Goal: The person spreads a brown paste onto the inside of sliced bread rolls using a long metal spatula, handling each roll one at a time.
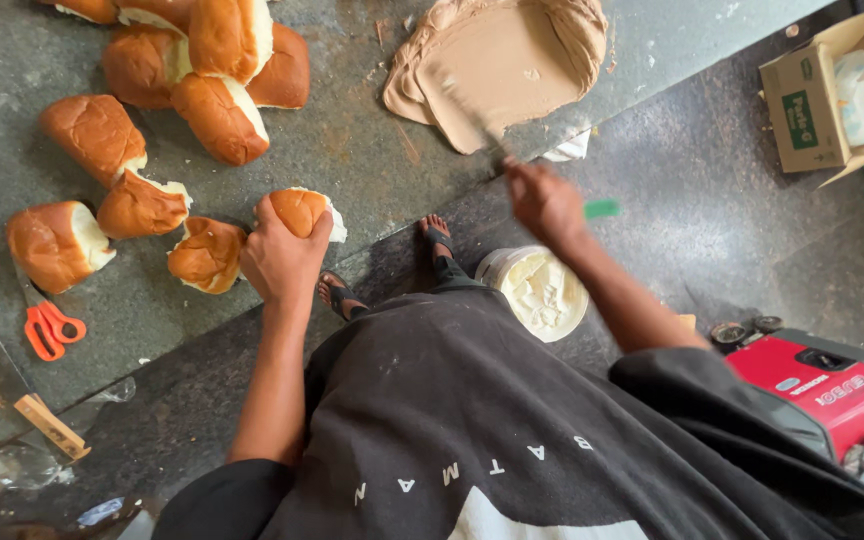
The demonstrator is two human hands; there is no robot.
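Observation:
My left hand (277,260) grips a golden-brown bread bun (304,209) near the front edge of the grey stone counter (352,150). My right hand (544,200) holds a knife (472,112), its blade reaching into a large mound of light-brown spread (502,60) lying on the counter. The knife is blurred. Several more buns (202,80) lie across the left of the counter, some piled at the top left, others loose near my left hand, such as a split one (207,255).
Orange-handled scissors (47,328) lie at the counter's left edge. A white tub of cream (537,290) stands on the floor by my sandalled feet. A red machine (822,385) sits at the lower right, a cardboard box (817,95) at the upper right.

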